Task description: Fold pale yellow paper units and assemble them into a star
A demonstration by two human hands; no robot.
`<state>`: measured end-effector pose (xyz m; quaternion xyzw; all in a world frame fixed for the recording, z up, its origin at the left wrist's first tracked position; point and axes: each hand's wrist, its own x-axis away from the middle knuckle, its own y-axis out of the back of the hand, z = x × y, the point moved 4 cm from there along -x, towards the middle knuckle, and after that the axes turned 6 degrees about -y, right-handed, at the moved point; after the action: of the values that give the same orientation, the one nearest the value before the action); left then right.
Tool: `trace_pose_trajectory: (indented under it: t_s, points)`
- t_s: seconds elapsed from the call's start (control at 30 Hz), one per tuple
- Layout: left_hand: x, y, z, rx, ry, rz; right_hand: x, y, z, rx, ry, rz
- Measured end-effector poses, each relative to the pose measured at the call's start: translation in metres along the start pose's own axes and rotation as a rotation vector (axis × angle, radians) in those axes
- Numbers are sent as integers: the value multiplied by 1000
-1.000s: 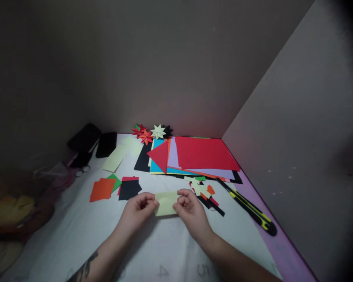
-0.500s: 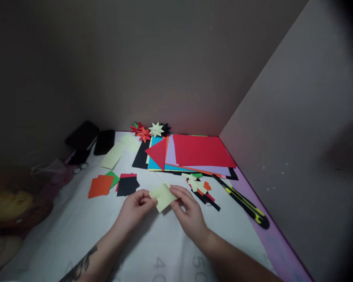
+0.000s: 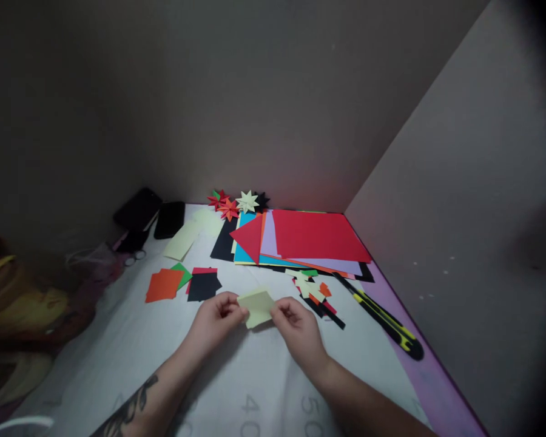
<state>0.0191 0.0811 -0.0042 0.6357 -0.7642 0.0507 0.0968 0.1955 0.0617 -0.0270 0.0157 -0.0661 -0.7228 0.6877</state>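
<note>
A small pale yellow paper square is held just above the white cutting mat. My left hand pinches its left corner with curled fingers. My right hand pinches its right edge the same way. The paper is tilted, one corner pointing away from me.
A stack of coloured sheets topped with red lies at the back. Folded paper stars sit behind it. Orange, green and black squares lie left. Paper scraps and a black-yellow utility knife lie right. Two phones and scissors lie far left.
The yellow paper has been turned between my hands from a flat rectangle to a tilted square. Both hands stayed in the same area.
</note>
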Motion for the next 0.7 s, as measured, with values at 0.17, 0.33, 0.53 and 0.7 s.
trace_pose_trajectory:
  t_s: [0.17, 0.33, 0.53, 0.7]
  points:
    - [-3, 26, -14, -147, -48, -45, 0, 1, 3, -180, 2, 15]
    - [-5, 116, -33, -594, -87, -363, -7, 7, 3, -239, -67, -33]
    - [0, 114, -40, -889, -193, -494, -9, -2, 3, -273, -101, -9]
    - [3, 21, -15, -62, -91, -14, -5, -4, 6, -261, -65, 20]
